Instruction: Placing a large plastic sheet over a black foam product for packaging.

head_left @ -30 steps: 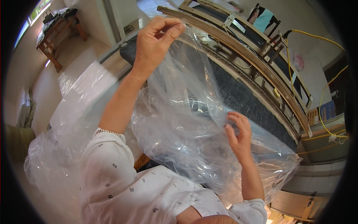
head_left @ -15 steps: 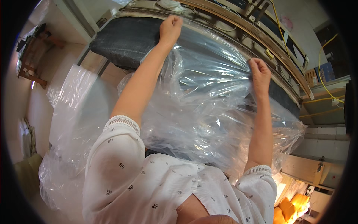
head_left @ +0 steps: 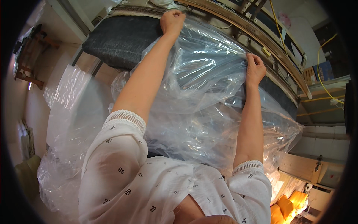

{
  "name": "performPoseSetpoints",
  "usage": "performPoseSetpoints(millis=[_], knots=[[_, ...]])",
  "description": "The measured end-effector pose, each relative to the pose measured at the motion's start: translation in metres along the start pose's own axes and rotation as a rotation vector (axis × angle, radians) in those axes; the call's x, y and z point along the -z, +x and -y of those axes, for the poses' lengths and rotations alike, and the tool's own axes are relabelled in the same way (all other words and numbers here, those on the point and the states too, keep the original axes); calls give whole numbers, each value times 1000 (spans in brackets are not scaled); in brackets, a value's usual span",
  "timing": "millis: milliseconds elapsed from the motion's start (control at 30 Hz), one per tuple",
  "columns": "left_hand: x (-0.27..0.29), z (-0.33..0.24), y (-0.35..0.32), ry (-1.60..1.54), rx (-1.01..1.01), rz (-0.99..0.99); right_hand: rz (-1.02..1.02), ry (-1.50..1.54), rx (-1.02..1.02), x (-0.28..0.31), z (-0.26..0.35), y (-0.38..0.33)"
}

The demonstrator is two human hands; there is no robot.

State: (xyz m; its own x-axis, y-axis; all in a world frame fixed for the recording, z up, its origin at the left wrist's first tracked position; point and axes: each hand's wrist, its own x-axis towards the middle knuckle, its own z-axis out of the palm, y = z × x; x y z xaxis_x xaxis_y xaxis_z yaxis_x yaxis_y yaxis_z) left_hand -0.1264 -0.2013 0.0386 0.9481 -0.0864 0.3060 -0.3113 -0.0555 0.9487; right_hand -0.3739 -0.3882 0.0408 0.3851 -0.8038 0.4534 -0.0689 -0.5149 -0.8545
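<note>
A large sheet of clear, crinkled plastic film is spread over a dark grey padded surface. My left hand is closed on the film's far edge, stretched well forward. My right hand grips the same edge further to the right, near a wooden rail. Both arms are extended over the plastic, which bunches in folds between them and hangs down toward my body. White short sleeves with small printed marks cover my upper arms.
More clear plastic trails down to the floor on the left. A wooden frame with yellow cables runs behind the padded surface. A wooden table stands far left. Yellow bundles lie at the lower right.
Both hands have pulled the plastic forward and apart, from holding it up in the air to laying it over the dark padded surface; the right hand has moved further right along the edge.
</note>
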Motion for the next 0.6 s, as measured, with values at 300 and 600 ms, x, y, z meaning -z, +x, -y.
performPoseSetpoints(millis=[300,600], knots=[[-2,11,10,152,-33,-76,4,-50,-38,-4,11,-3],[19,12,19,-203,32,-277,28,32,2,-2,12,0]])
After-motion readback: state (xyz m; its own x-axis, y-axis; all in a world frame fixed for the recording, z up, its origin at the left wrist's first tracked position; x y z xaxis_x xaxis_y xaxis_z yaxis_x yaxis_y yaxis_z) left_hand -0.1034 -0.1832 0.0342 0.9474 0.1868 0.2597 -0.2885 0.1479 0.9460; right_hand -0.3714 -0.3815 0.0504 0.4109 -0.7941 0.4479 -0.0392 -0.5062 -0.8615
